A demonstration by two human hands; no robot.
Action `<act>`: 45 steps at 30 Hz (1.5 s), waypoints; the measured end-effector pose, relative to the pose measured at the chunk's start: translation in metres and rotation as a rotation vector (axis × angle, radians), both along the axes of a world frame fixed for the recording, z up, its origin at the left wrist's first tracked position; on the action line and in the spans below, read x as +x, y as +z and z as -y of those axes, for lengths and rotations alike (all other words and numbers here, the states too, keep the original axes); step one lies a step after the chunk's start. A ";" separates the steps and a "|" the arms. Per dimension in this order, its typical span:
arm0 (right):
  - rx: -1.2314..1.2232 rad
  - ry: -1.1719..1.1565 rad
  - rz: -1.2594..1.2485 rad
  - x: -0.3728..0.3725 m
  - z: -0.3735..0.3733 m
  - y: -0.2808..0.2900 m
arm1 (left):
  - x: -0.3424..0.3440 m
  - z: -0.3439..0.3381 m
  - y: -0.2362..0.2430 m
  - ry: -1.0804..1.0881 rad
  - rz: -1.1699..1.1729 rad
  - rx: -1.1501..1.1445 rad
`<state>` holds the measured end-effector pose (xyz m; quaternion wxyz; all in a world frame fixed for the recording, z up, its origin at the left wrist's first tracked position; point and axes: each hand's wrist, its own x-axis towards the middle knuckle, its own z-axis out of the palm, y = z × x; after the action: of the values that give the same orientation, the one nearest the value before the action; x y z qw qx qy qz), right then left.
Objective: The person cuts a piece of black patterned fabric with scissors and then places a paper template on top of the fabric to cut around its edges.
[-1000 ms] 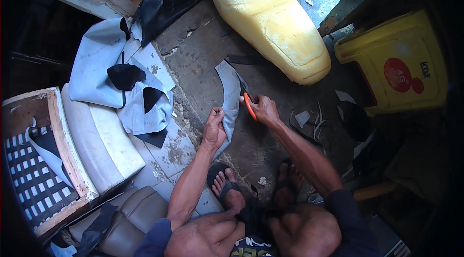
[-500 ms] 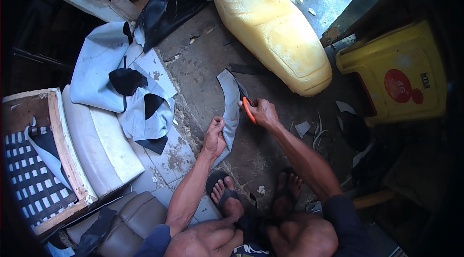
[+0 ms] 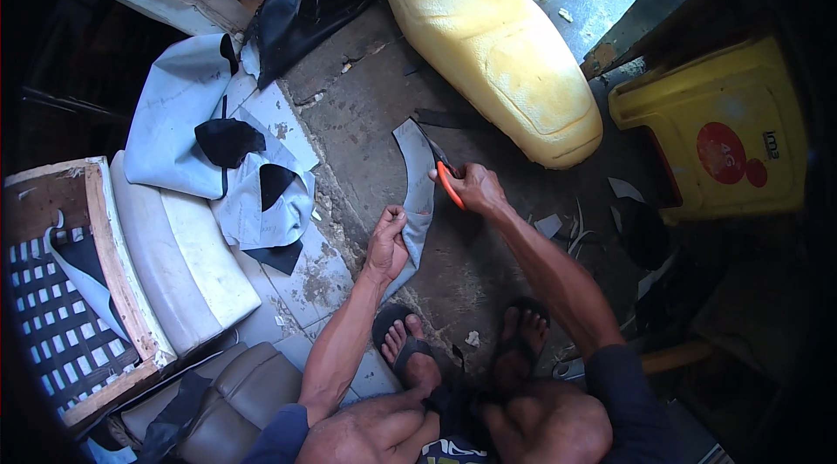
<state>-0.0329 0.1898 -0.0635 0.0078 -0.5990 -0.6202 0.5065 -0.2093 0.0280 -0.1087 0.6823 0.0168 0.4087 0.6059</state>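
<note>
My left hand (image 3: 386, 244) pinches the edge of a long, curved strip of grey material (image 3: 418, 178), which hangs above the floor between my feet and a yellow foam seat pad (image 3: 501, 54). Closed round the orange handles of a pair of scissors (image 3: 450, 187) is my right hand (image 3: 479, 189). The dark blades lie along the strip's right edge, pointing away from me; their tips are hard to make out. A thin dark strip (image 3: 449, 119) rests on the floor just beyond the blades.
Grey-backed material pieces (image 3: 179, 119) lie on white tiles at left, near a white cushion (image 3: 179, 255) and a wooden frame with woven straps (image 3: 113, 263). A yellow plastic stool (image 3: 741, 133) is at right. Offcuts (image 3: 548, 226) litter the floor. Black sheeting (image 3: 301, 15) lies at the far left.
My right hand and the scissors have shifted slightly away from me along the strip's right edge. My left hand keeps its pinch in nearly the same place.
</note>
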 end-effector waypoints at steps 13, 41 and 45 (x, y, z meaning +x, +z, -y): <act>0.031 0.033 -0.004 -0.001 -0.008 -0.006 | -0.005 0.001 -0.004 -0.030 0.030 0.042; 0.019 0.125 0.014 -0.016 -0.042 0.001 | -0.003 0.001 0.003 -0.028 0.064 0.046; 0.099 0.108 0.013 -0.001 -0.031 -0.005 | -0.001 0.001 -0.001 -0.011 0.078 0.036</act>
<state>-0.0343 0.2206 -0.0688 0.0060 -0.5669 -0.6758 0.4711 -0.2107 0.0274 -0.1094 0.7006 0.0074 0.3707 0.6096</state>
